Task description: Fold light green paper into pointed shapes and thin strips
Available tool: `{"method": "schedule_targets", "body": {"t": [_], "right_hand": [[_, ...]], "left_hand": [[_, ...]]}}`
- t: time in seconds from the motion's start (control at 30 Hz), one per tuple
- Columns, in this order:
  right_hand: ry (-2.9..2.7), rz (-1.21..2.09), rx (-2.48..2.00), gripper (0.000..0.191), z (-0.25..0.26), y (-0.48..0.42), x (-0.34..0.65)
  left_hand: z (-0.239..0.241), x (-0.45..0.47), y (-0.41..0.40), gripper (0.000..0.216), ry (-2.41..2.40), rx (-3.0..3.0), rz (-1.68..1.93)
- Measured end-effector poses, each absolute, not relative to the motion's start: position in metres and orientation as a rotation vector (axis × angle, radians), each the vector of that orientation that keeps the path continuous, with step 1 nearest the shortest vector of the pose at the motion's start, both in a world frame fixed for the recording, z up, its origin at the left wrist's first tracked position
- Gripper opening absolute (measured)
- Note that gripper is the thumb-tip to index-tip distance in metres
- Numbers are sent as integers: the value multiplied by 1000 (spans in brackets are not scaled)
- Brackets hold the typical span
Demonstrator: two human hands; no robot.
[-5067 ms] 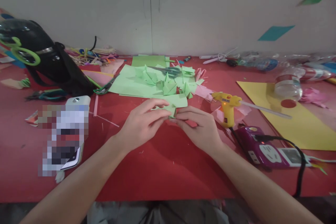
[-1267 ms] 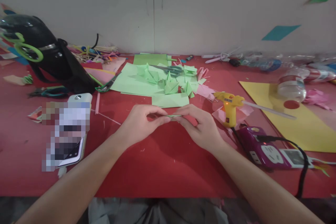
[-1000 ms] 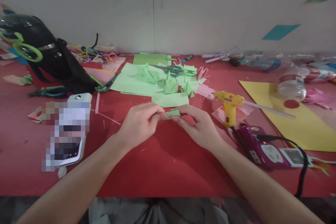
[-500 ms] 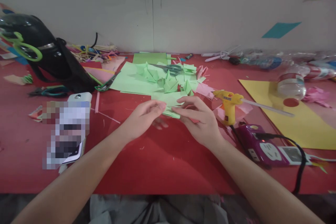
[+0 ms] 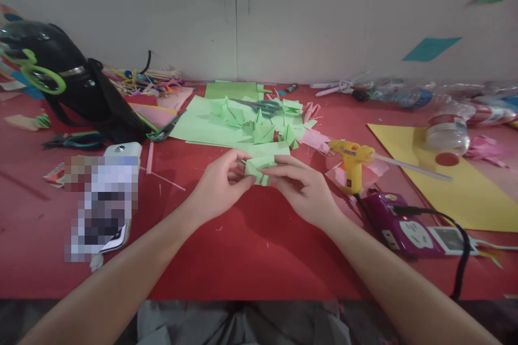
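Observation:
A small folded piece of light green paper [image 5: 259, 167] is held just above the red table [image 5: 251, 248] between both hands. My left hand [image 5: 220, 186] pinches its left side with thumb and fingertips. My right hand [image 5: 301, 188] pinches its right side, fingers curled over the top edge. Just beyond lies a pile of green paper sheets [image 5: 210, 126] with several folded green shapes [image 5: 263, 130] and grey scissors [image 5: 261, 105] on top.
A yellow glue gun [image 5: 352, 164] stands right of my hands, its cord running by a purple power strip [image 5: 404, 223]. Yellow paper [image 5: 477, 194] and a plastic bottle [image 5: 447, 132] lie far right. A phone [image 5: 107, 199] and black helmet [image 5: 60, 81] sit left. A wall closes the back.
The flattened green piece was turned and lifted slightly; both hands have closed in on it and now pinch it upright between the fingertips, a little nearer the green pile.

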State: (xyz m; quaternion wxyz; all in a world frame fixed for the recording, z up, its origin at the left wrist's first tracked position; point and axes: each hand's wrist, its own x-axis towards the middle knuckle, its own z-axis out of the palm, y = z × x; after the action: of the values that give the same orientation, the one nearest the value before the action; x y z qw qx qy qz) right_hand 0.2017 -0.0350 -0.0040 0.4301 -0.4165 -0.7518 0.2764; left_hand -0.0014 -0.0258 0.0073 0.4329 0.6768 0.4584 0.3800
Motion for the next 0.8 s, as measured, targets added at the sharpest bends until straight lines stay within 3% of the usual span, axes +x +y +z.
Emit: {"method": "schedule_targets", "body": {"t": [0.1,0.33,0.8], "right_hand": [[-1809,758,-1037,14,-11,-34,201],[-1681,935,-1008,26,-21,-31,198],[-1498,1058,-1004,21,-15,-30,195]], "left_hand": [[6,-2,-28,24,1235,1934,925],[2,-8,-27,14,1209,2307,922],[-2,-7,-26,19,1170,2290,1081]]}}
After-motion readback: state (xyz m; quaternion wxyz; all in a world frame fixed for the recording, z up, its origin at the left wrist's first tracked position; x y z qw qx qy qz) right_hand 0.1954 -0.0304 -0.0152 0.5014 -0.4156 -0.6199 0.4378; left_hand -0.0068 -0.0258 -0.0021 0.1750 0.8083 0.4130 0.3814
